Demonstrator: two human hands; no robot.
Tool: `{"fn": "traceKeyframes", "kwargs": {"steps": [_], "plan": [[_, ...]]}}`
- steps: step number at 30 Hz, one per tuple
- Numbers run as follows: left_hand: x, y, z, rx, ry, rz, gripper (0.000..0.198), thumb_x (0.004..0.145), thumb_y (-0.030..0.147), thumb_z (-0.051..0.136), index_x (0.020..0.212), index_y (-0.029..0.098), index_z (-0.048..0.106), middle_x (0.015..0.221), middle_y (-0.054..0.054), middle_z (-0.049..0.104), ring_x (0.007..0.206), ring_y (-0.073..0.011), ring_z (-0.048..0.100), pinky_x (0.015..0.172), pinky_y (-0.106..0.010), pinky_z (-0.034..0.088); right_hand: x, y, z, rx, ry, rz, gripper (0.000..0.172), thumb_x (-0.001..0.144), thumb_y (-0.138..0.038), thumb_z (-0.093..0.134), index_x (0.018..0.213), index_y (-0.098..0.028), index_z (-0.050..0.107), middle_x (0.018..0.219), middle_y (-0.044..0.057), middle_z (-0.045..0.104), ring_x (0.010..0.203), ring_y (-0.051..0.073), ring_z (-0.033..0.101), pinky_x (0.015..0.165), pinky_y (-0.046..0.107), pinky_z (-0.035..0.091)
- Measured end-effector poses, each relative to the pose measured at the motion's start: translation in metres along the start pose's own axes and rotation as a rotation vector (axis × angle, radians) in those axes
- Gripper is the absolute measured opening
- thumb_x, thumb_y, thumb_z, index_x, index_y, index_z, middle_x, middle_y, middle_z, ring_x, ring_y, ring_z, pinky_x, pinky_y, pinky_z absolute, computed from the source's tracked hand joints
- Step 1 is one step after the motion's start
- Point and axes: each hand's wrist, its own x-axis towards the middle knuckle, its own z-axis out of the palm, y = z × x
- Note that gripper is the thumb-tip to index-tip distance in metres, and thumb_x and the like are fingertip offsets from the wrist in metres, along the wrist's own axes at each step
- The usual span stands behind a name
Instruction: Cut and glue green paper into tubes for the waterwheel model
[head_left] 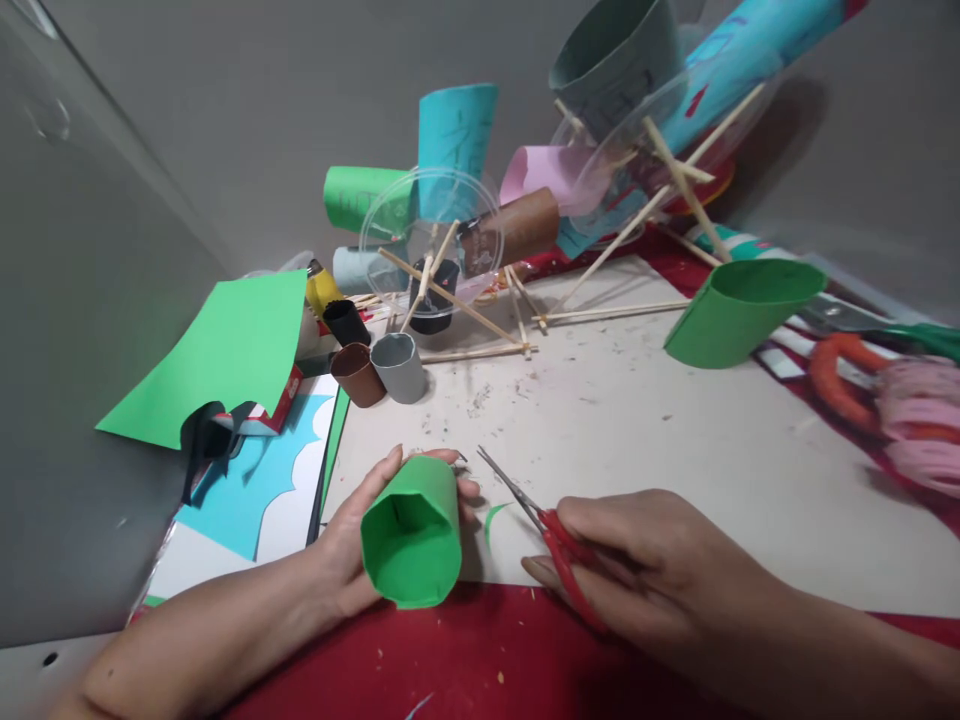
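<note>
A green paper tube (415, 545), its near end facing me, rests in my left hand (360, 530), the fingers wrapped around its far side. My right hand (645, 560) grips red-handled scissors (536, 515) by their loops, blades nearly closed and pointing up and left toward the tube. Between the two hands a thin curved green paper strip (491, 522) lies on the pale board (615, 440). Beyond my left hand stand small brown (358, 376), grey (398, 368) and black paper cups (346, 323).
At the back, a wooden stick frame (435, 285) bears a clear plastic disc and coloured paper tubes. Another green paper tube (746, 312) stands at right, near orange-handled scissors (844, 375). Green paper (225, 350) and white-and-blue sheets (277, 480) lie at left. Red cloth (480, 650) runs along the front.
</note>
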Motion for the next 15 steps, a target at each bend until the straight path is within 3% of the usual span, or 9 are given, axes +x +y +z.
{"fn": "traceKeyframes", "kwargs": {"steps": [9, 15], "plan": [[-0.002, -0.001, -0.013, 0.161, -0.185, 0.013, 0.036, 0.094, 0.049, 0.048, 0.109, 0.018, 0.060, 0.093, -0.013, 0.073, 0.077, -0.0213, 0.070, 0.066, -0.028, 0.054, 0.005, -0.006, 0.001, -0.025, -0.126, 0.062, 0.022, 0.080, -0.021, 0.050, 0.063, -0.022, 0.037, 0.053, -0.006, 0.041, 0.049, 0.009, 0.032, 0.048, 0.022, 0.025], [-0.006, -0.006, -0.013, 0.213, -0.220, 0.053, 0.036, 0.095, 0.050, 0.045, 0.108, 0.019, 0.058, 0.095, -0.012, 0.073, 0.078, -0.0236, 0.072, 0.067, -0.031, 0.053, 0.007, -0.013, 0.000, -0.044, -0.207, 0.118, 0.020, 0.077, -0.023, 0.048, 0.061, -0.022, 0.036, 0.053, -0.006, 0.041, 0.049, 0.010, 0.033, 0.048, 0.024, 0.023]]}}
